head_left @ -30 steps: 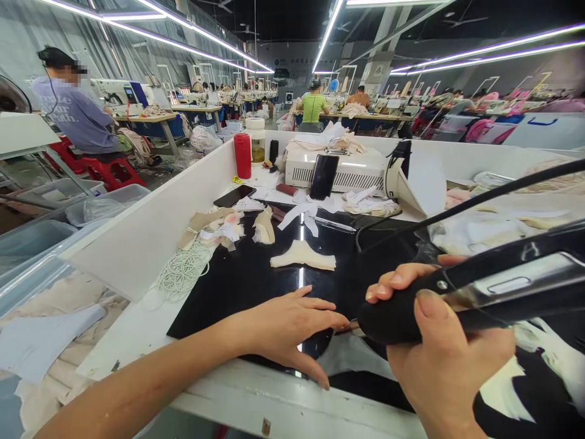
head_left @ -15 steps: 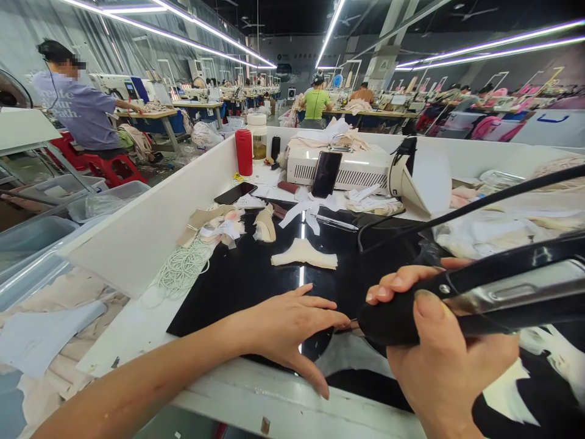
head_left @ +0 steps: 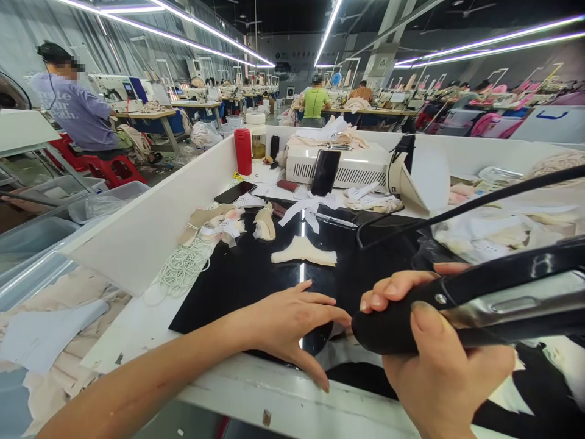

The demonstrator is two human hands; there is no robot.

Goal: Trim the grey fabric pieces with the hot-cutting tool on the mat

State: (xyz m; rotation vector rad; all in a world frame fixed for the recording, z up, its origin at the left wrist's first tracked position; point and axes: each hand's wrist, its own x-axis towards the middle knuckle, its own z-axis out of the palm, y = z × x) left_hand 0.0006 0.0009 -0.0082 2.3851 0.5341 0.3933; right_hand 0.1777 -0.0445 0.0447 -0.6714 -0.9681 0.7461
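Observation:
My right hand (head_left: 439,360) is wrapped round the black handle of a corded hand tool (head_left: 479,299), its dark tip pointing left and down at the table. My left hand (head_left: 287,323) lies flat with fingers spread on a piece of black fabric (head_left: 315,341) at the near edge of the glossy black work surface (head_left: 256,274). The left fingertips almost touch the tool's tip. What sits under the tip is hidden. A beige cut fabric piece (head_left: 304,251) lies further back on the black surface.
A white partition wall (head_left: 150,225) runs along the left. Elastic loops (head_left: 183,268), fabric scraps, a phone (head_left: 234,192), a red bottle (head_left: 243,152), a white machine (head_left: 351,167) with a phone leaning on it. Seated person at left (head_left: 73,110); other workers far back.
My right hand and the tool have shifted slightly left and down toward my left fingertips. My left hand has stayed flat in place.

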